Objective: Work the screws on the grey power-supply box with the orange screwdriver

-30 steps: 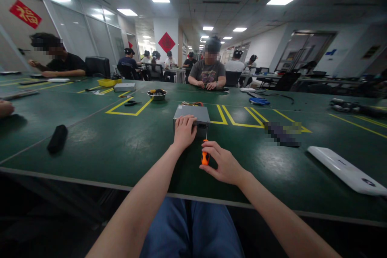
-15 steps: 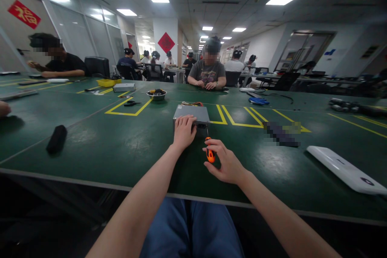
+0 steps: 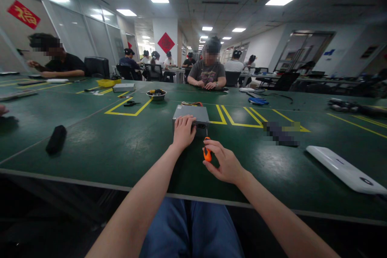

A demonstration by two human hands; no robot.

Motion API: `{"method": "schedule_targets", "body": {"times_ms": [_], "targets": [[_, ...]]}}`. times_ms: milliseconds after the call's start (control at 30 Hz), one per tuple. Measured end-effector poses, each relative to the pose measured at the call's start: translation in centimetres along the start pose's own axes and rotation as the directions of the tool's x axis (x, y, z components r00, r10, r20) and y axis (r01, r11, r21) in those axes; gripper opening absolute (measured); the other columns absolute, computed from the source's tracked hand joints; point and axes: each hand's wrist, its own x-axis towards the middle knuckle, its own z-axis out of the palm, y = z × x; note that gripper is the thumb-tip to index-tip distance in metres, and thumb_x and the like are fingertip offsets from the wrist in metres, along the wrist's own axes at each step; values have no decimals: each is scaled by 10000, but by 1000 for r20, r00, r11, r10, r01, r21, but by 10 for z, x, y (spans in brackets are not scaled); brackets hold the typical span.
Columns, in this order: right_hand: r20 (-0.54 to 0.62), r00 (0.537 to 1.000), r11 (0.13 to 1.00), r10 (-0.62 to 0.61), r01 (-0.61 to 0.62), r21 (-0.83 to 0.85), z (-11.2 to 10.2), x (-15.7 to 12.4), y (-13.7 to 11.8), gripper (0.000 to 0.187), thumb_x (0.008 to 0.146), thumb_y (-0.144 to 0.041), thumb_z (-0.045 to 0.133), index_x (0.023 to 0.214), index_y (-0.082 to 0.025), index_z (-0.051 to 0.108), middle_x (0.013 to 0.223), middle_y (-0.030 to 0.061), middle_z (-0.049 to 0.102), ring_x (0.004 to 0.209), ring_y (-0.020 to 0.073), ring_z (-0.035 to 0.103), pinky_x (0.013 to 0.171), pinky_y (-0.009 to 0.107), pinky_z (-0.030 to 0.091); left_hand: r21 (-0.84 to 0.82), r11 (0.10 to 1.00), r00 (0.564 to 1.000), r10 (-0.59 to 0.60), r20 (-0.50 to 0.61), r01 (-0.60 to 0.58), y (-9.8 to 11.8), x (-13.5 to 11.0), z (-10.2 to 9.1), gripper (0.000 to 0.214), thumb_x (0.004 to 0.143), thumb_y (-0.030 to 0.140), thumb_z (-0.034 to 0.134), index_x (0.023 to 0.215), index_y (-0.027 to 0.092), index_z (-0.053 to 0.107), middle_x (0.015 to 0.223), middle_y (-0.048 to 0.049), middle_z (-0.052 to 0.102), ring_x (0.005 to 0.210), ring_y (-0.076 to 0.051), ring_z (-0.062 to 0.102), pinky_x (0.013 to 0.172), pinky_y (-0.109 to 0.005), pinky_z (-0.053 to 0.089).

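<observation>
A grey metal box [image 3: 193, 113], like a power supply with coloured wires at its far end, lies on the green table [image 3: 121, 149] in front of me. My left hand [image 3: 183, 131] rests on its near left corner, fingers curled over the top edge. My right hand [image 3: 223, 163] is closed round the orange handle of a small screwdriver [image 3: 207, 152], whose tip points at the box's near face.
A black pouch [image 3: 56, 139] lies at the left, a white flat device [image 3: 344, 169] at the right. Farther off are a metal bowl [image 3: 156, 94], scissors [image 3: 132, 103], a blue tool [image 3: 259, 100] and yellow floor-tape lines. Several people sit at the tables behind; another person's hand [image 3: 3, 109] shows at the left edge.
My right hand has moved the screwdriver up and forward toward the box's near face and turned the handle slightly. My left hand stays on the box.
</observation>
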Motion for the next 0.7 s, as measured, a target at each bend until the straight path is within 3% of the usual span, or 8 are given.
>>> {"method": "schedule_targets", "body": {"times_ms": [100,367,700], "targets": [[38,999,998,-7,10,-62,-1,2,-2,351,878,-311,483,1201,-182,434,1166,149,526,1046,244,572,828,370,516,1,1000,1000,2,-8,-2,0,0,0,292,828,214,488,1118,247,506,1219,-42,547,1183,-208,449,1069,-412,258],[-82,995,996,-58,53,-72,-1,0,1,359,869,-300,507,1199,-181,434,1122,141,543,1016,238,577,808,366,529,3,1000,1000,6,-3,-6,-1,-1,0,286,836,214,474,1120,239,501,1221,-46,544,1186,-205,448,1072,-408,254],[13,995,993,-101,102,-53,5,3,0,360,892,-260,472,1226,-143,408,1195,174,499,1098,238,533,855,362,521,-4,1000,1000,1,-14,-1,0,-1,1,278,835,224,487,1112,235,509,1218,-44,545,1181,-202,446,1076,-395,248]]}}
